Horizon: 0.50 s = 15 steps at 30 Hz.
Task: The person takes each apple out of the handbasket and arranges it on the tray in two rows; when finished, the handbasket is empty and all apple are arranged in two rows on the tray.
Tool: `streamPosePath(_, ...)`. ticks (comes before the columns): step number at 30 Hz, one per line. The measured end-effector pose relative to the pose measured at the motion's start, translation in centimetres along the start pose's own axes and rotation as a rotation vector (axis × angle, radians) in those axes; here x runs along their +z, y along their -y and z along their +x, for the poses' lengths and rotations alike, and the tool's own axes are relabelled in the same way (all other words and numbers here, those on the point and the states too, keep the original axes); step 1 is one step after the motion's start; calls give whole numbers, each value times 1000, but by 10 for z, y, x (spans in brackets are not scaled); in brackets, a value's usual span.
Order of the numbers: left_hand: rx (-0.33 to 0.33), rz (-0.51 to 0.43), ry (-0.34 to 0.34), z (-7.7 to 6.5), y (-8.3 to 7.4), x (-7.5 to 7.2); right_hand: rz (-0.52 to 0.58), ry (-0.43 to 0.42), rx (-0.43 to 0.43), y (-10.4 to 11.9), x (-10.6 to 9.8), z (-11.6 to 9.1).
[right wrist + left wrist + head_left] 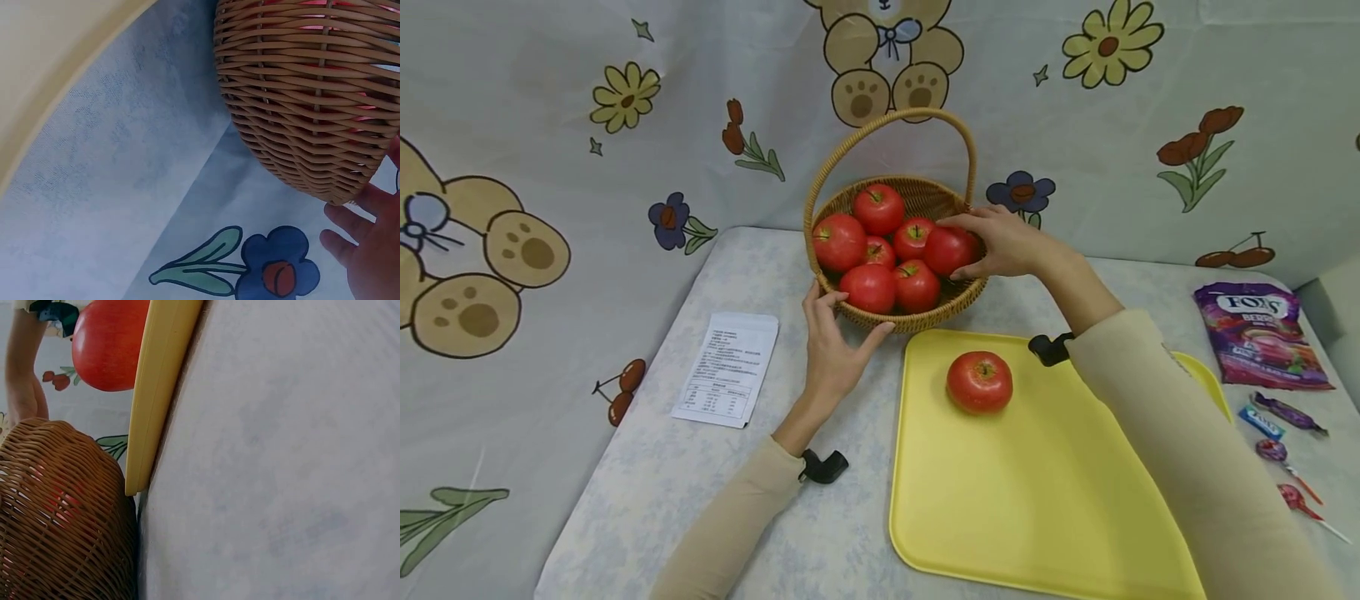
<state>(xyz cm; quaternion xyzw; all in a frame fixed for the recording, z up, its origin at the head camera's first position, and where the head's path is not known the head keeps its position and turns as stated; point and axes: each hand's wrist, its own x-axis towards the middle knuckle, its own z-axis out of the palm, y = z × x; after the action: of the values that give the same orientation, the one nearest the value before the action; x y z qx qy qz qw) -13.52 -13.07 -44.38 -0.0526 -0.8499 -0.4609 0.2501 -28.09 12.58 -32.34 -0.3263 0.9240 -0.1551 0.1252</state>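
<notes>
A wicker basket (910, 321) with a tall arched handle stands at the back of the table, holding several red apples (878, 208). At its right side my right hand (1009, 242) grips a red apple (950, 250) between thumb and fingers, just inside the rim. My left hand (835, 354) is at the basket's front left, fingers at the rim and thumb stretched along the outer wall. One more apple (980, 382) sits on the yellow tray (1030, 500) in front. From the left wrist, the basket's woven side (69, 506) shows with red behind its gaps.
A white printed packet (727, 369) lies left of my left hand. To the right are a purple candy bag (1260, 335), small wrapped sweets (1288, 412) and lollipops (1272, 451). A patterned cloth (760, 67) hangs right behind the basket. My right forearm crosses over the tray.
</notes>
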Motion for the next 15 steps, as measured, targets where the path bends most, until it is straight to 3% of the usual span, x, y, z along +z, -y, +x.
streamPosePath(8, 10, -1, 3, 0, -1, 0, 28, -6, 9, -10, 6, 8)
streamPosePath(15, 13, 9, 5, 0, 1, 1, -6, -139, -95, -10, 11, 10)
